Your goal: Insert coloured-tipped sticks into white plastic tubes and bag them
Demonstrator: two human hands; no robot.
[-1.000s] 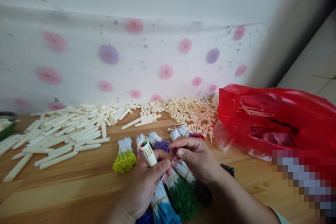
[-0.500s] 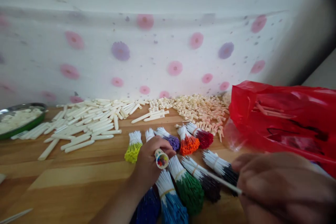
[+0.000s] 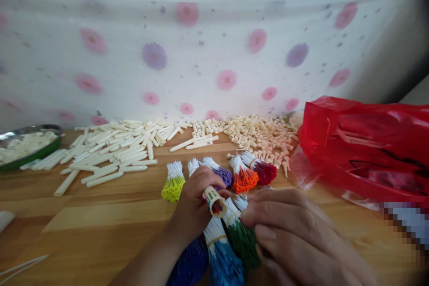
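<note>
My left hand [image 3: 192,203] is closed around a cream pen barrel [image 3: 214,199], whose open end shows coloured refills inside. My right hand [image 3: 291,232] is close to the camera and blurred, with its fingers bent down over the bundles of thin refills. Whether it holds a refill is hidden. The bundles lie fanned on the wooden table [image 3: 100,228]: yellow [image 3: 173,184], purple [image 3: 219,173], orange [image 3: 244,178], dark red [image 3: 264,170], green [image 3: 241,237], blue [image 3: 223,257] and dark blue [image 3: 189,266].
A heap of cream pen barrels [image 3: 114,152] lies at the back left, beside a green dish [image 3: 25,147] of white parts. Small beige clips [image 3: 258,134] are piled at the back middle. A red plastic bag [image 3: 365,147] sits at the right. A flowered sheet [image 3: 187,58] hangs behind.
My right hand has come in from the lower right, where it pinched a thin refill, and now sits over the bundles next to the barrel. The left hand tilted the barrel slightly.
</note>
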